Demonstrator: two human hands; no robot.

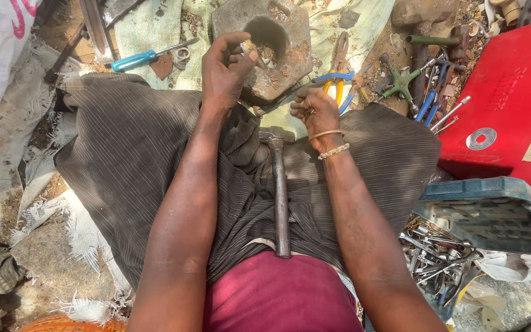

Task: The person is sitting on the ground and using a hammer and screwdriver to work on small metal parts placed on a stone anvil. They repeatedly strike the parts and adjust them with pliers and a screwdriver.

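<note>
Between fingertips of the left hand [225, 67], a small metal piece [247, 47].

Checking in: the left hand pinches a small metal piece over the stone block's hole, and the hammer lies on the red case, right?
Not quite. The long-handled metal hammer lies across the person's lap, not on the red plastic case. The head view shows the left hand pinching the small metal piece over the grey holed stone block.

Sitting outdoors on bare dirt ground [50, 258], sunlight falling hard, frayed sacking [7, 166] spreading left, red case [511, 104] and scattered tools [437, 258] lying right.
</note>
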